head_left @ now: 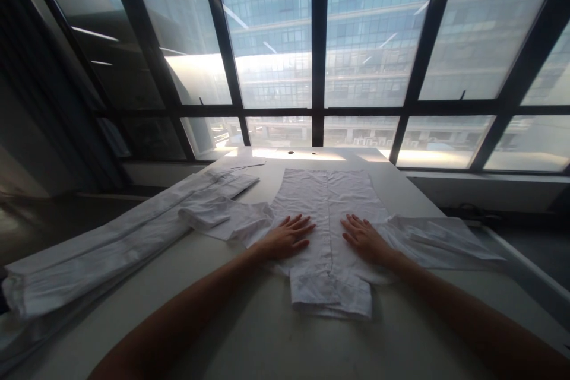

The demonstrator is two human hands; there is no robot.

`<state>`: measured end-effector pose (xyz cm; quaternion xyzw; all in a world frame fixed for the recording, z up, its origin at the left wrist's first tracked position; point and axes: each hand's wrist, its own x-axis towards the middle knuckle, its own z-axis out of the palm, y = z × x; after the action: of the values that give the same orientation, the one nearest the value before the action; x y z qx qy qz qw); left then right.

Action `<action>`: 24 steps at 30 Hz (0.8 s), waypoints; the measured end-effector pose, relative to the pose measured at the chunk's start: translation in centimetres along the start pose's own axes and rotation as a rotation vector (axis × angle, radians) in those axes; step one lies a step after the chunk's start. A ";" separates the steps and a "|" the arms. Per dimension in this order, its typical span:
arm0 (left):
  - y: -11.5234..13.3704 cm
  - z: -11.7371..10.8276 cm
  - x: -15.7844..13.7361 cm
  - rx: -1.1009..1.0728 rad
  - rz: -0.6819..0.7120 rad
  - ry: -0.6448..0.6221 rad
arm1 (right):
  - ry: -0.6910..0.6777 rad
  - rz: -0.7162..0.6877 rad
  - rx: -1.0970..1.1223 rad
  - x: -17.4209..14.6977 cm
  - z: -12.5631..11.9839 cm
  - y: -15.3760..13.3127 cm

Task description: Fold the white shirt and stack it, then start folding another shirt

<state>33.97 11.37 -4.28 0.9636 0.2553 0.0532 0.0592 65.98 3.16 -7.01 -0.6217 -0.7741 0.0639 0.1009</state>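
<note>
A white shirt [327, 196] lies spread out on the white table [249, 326], its buttoned front seam running down the middle. The collar [332, 294] points toward me, and the sleeves reach out to both sides. My left hand [289, 236] rests flat on the shirt, left of the seam, with fingers apart. On the other side of the seam my right hand [363, 238] lies flat too, fingers spread. Both palms press on the cloth and hold nothing. The right sleeve [440, 240] extends to the table's right side; the left one [227, 217] is rumpled.
Long folded white cloth [116, 249] lies along the table's left side, touching or close to the left sleeve. Two dark holes [291, 152] show near the far table edge. Behind stand large dark-framed windows [317, 41]. A dark curtain [48, 89] hangs at left.
</note>
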 end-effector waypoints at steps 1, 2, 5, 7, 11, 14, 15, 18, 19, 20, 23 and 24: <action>0.2 -0.1 -0.1 0.001 -0.004 -0.009 | -0.006 -0.003 -0.004 -0.1 -0.1 -0.1; 0.4 -0.1 -0.3 0.003 -0.009 -0.020 | -0.010 -0.006 -0.008 -0.3 -0.1 -0.2; 1.0 -0.1 -0.8 0.004 -0.006 -0.068 | -0.018 -0.009 -0.014 -0.9 -0.1 -0.6; 1.3 -0.1 -1.2 0.002 0.001 -0.086 | -0.019 -0.007 -0.011 -1.2 -0.1 -0.8; 1.5 -0.2 -1.6 0.003 0.005 -0.078 | -0.006 0.011 -0.002 -1.4 0.0 -1.1; 1.7 -0.2 -1.4 0.008 0.001 -0.052 | -0.002 0.033 0.006 -1.3 -0.1 -1.2; 1.7 -0.2 -1.3 0.008 -0.007 -0.030 | 0.001 0.039 0.009 -1.2 -0.1 -1.2; 1.7 0.3 -0.7 -0.008 -0.049 0.064 | 0.012 0.053 0.019 -1.2 0.0 -1.2; 1.7 0.5 -0.5 -0.015 -0.063 0.093 | 0.017 0.055 0.021 -1.2 0.0 -1.2; 1.6 0.7 -0.3 -0.021 -0.077 0.117 | 0.022 0.054 0.022 -1.2 0.0 -1.2; 1.3 1.3 0.0 -0.005 -0.105 0.149 | 0.036 0.048 0.023 -1.2 0.0 -1.2; 1.2 1.4 0.1 0.009 -0.107 0.139 | 0.038 0.047 0.023 -1.2 0.0 -1.3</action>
<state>34.81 10.25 -5.53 0.9428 0.3101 0.1154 0.0400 65.01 1.70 -6.87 -0.6395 -0.7566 0.0632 0.1209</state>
